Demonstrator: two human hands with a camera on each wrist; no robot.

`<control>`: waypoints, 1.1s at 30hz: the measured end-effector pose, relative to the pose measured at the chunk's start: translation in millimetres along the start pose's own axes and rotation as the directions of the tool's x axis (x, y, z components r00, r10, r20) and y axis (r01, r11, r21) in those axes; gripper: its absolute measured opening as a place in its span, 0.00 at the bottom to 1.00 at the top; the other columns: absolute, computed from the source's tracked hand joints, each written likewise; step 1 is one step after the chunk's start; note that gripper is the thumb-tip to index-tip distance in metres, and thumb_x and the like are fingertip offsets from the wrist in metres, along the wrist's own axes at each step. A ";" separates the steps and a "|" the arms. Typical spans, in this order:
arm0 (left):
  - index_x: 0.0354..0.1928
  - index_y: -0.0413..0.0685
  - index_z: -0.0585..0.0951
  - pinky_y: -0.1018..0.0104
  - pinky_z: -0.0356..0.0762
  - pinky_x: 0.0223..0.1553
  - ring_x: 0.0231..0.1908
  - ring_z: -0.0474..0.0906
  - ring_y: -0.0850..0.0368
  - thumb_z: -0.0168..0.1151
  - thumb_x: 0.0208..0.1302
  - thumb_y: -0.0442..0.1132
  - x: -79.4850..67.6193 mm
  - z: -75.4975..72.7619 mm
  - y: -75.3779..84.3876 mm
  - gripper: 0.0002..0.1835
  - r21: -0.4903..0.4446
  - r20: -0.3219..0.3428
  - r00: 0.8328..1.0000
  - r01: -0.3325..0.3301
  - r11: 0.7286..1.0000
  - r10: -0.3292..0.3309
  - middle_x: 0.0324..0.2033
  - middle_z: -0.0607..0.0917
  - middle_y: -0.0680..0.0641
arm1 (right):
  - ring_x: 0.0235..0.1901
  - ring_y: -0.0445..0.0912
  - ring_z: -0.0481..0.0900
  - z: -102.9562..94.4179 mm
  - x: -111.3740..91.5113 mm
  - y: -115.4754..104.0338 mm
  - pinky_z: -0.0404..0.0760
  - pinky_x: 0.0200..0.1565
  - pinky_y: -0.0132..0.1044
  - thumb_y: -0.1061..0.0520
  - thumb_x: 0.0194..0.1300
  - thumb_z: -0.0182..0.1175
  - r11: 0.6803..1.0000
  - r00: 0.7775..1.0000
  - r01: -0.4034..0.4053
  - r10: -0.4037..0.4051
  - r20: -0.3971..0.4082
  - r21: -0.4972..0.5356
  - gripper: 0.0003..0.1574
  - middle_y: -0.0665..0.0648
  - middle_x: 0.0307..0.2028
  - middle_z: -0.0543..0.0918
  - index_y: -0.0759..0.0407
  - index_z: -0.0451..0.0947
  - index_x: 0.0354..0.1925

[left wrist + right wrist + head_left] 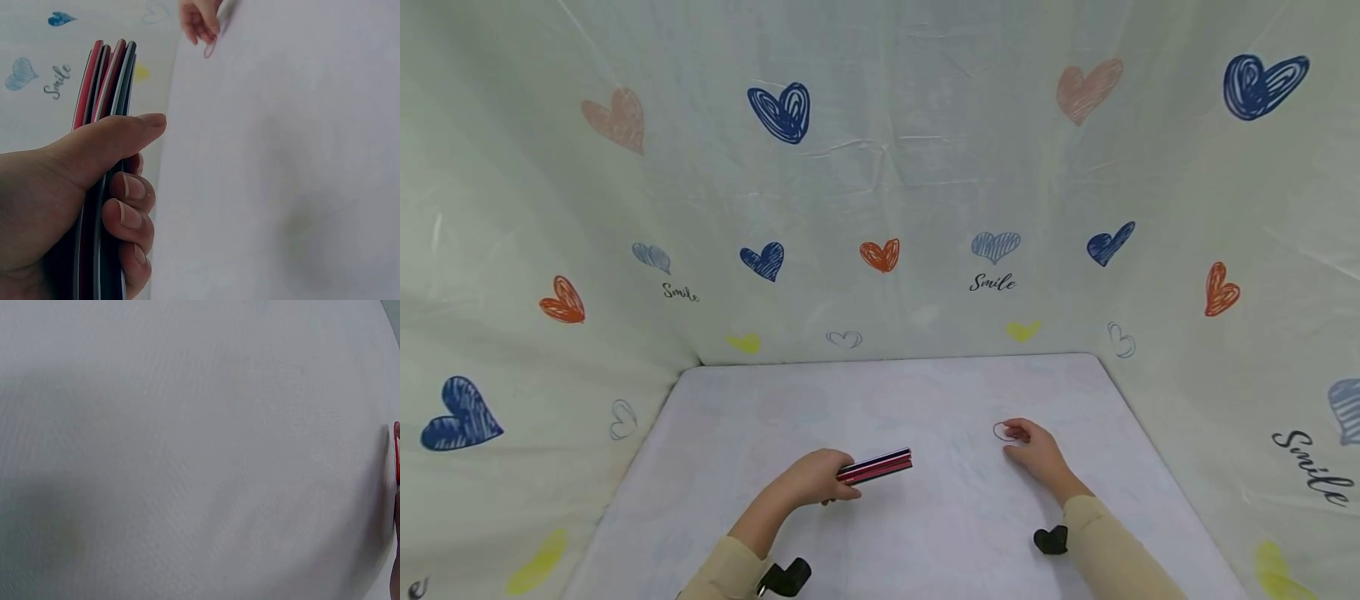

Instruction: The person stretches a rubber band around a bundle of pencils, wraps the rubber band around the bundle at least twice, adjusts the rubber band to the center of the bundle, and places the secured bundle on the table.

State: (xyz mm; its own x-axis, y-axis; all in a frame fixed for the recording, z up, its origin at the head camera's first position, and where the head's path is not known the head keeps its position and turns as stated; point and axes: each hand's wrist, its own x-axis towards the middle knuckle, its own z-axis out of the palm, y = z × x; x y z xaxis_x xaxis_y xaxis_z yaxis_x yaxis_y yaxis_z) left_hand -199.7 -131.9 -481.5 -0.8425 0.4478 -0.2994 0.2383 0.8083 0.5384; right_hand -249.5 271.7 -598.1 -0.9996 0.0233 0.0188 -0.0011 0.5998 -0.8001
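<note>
My left hand (822, 477) grips a bundle of slim red and dark pencils (880, 465) above the table, left of its middle. In the left wrist view the thumb lies across the pencils (103, 84) and the fingers curl round them, hiding their lower middle. Their rounded upper ends stick up past the thumb. Further right, my right hand (1037, 450) pinches a thin red rubber band (997, 432), which hangs out as a small loop from the fingertips. Only a sliver of the rubber band (397, 453) shows at the right wrist view's edge.
A whitish table (940, 550) lies under both hands. Behind it and at its sides hangs a pale curtain (880, 183) printed with hearts and "Smile". Dark wrist mounts (787, 577) sit at both sleeves.
</note>
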 end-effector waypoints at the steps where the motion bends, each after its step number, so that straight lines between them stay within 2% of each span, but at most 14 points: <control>1: 0.34 0.48 0.79 0.67 0.71 0.20 0.17 0.73 0.61 0.73 0.56 0.43 0.0 -0.2 -0.1 0.11 0.001 0.000 1.000 0.000 1.000 0.000 0.21 0.76 0.53 | 0.50 0.55 0.76 -0.9 -0.1 0.8 0.71 0.54 0.52 0.66 0.56 0.67 1.000 1.000 -0.004 0.004 -0.005 -0.010 0.27 0.59 0.45 0.82 0.66 0.75 0.55; 8: 0.34 0.48 0.80 0.67 0.71 0.20 0.17 0.73 0.61 0.73 0.56 0.43 2.1 4.2 -5.4 0.11 0.003 0.004 1.000 0.008 1.000 -0.008 0.22 0.76 0.54 | 0.46 0.53 0.76 -6.8 -0.7 7.9 0.74 0.51 0.50 0.68 0.57 0.67 0.999 1.000 -0.010 0.010 -0.012 -0.043 0.27 0.58 0.43 0.81 0.68 0.74 0.55; 16: 0.36 0.47 0.80 0.66 0.71 0.20 0.17 0.73 0.60 0.73 0.56 0.42 1.5 6.2 -6.6 0.11 -0.014 -0.006 1.000 0.005 1.000 -0.005 0.22 0.76 0.53 | 0.42 0.51 0.77 -14.3 -4.2 8.1 0.77 0.43 0.41 0.69 0.60 0.63 1.000 0.999 -0.005 0.004 -0.040 -0.019 0.22 0.57 0.40 0.82 0.67 0.75 0.54; 20: 0.36 0.47 0.81 0.66 0.71 0.20 0.17 0.73 0.60 0.73 0.56 0.43 -0.1 6.0 -5.6 0.11 -0.022 -0.003 1.000 0.008 1.000 -0.008 0.22 0.76 0.53 | 0.41 0.51 0.80 -14.5 -8.0 0.1 0.78 0.38 0.35 0.68 0.62 0.63 0.998 0.998 -0.018 0.021 -0.061 0.057 0.17 0.59 0.40 0.84 0.68 0.78 0.51; 24: 0.36 0.47 0.80 0.66 0.71 0.20 0.17 0.73 0.60 0.73 0.56 0.43 -0.9 5.5 -4.8 0.11 -0.018 -0.004 1.000 0.004 1.000 -0.004 0.22 0.76 0.53 | 0.39 0.47 0.82 -14.0 -12.6 -13.1 0.79 0.37 0.31 0.67 0.61 0.65 0.982 0.997 -0.013 0.027 -0.073 0.187 0.16 0.61 0.39 0.86 0.71 0.79 0.48; 29: 0.35 0.48 0.80 0.66 0.71 0.20 0.17 0.72 0.61 0.73 0.56 0.42 -2.4 3.9 -1.5 0.11 -0.021 -0.006 1.000 -0.015 1.000 0.014 0.21 0.76 0.54 | 0.35 0.42 0.84 -12.6 -20.7 -33.6 0.81 0.39 0.33 0.69 0.61 0.65 0.939 0.997 0.007 0.021 -0.077 0.343 0.16 0.62 0.38 0.86 0.76 0.78 0.47; 33: 0.34 0.48 0.80 0.66 0.71 0.20 0.17 0.72 0.61 0.72 0.56 0.42 -3.1 3.5 0.7 0.10 -0.020 -0.005 1.000 -0.024 1.000 0.023 0.21 0.76 0.54 | 0.35 0.50 0.85 -8.7 -28.2 -49.7 0.82 0.39 0.38 0.71 0.60 0.64 0.898 0.997 0.022 0.011 -0.073 0.440 0.15 0.63 0.37 0.86 0.78 0.77 0.46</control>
State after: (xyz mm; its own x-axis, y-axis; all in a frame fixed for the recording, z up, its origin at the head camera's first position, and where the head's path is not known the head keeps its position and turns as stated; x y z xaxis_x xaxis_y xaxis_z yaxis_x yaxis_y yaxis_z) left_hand -195.2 -131.4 -482.9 -0.8391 0.4648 -0.2828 0.2486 0.7899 0.5606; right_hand -221.0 248.2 -553.7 -0.9947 0.0882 0.0532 -0.0360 0.1867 -0.9818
